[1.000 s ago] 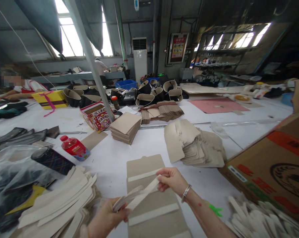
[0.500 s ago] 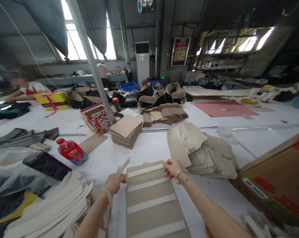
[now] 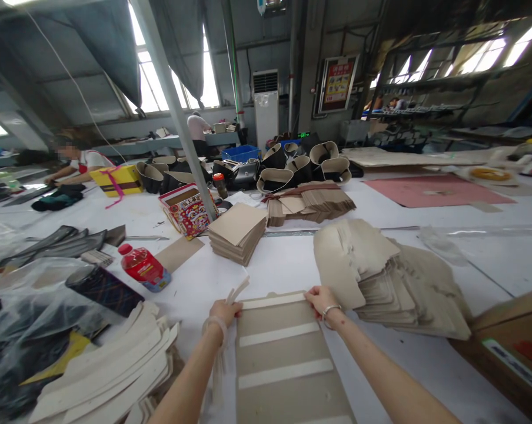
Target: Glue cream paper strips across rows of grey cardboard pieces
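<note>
Inspecting nearest first, we find the grey panel (image 3: 283, 318) flat on the white table (image 3: 283, 259), crossed by pale strips (image 3: 279, 334). At its far end, our left hand (image 3: 224, 312) grasps loose strips (image 3: 238, 290) beside the top strip's (image 3: 272, 301) left end, and our right hand (image 3: 321, 301) pinches its right end; uneven tension from the two hands could set that strip askew. Just beyond, near our right hand, a knock could shift the uneven board stack (image 3: 358, 253).
</note>
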### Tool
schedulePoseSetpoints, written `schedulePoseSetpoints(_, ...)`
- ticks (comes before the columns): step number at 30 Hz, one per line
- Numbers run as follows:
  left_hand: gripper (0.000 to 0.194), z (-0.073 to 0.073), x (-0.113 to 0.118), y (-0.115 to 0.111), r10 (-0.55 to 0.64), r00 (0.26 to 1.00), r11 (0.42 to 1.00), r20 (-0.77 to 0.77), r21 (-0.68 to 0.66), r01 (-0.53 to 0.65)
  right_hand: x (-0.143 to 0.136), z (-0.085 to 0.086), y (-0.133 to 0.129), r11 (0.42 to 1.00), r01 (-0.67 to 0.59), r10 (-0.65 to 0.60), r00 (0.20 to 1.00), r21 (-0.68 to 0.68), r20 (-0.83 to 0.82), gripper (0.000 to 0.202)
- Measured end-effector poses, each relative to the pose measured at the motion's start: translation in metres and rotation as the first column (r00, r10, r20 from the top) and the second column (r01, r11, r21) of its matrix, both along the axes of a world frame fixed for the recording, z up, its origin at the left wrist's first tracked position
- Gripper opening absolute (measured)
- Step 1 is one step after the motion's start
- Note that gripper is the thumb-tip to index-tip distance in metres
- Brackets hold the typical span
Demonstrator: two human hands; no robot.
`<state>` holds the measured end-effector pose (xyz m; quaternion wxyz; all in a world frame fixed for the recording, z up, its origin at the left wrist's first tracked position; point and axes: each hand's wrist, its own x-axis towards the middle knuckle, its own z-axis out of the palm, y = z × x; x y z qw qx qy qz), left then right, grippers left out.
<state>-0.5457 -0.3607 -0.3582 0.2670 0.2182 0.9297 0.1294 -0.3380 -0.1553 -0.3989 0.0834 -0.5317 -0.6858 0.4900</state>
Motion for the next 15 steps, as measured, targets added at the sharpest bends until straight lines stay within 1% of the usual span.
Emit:
schedulePoseSetpoints(5, 0.027, -0.002, -0.003, -0.001, 0.026, 0.999, 1.0, 0.043, -0.003, -0.026, 0.001, -0.005, 0.004, 0.999, -0.026, 0.025, 0.999, 0.046, 0.031, 0.019)
schedulePoseSetpoints(11, 0.031, -0.008, -0.003, -0.003, 0.057, 0.996, 0.998, 0.064, 0.005, -0.057, 0.004, -0.009, 0.007, 0.995, -0.06, 0.057, 0.998, 0.08, 0.038, 0.018)
schedulePoseSetpoints(15, 0.032, -0.012, -0.003, -0.003, 0.07, 0.995, 0.997, 0.067, 0.017, -0.071, 0.003, -0.012, 0.006, 0.993, -0.052, 0.047, 0.998, 0.11, 0.048, 0.018)
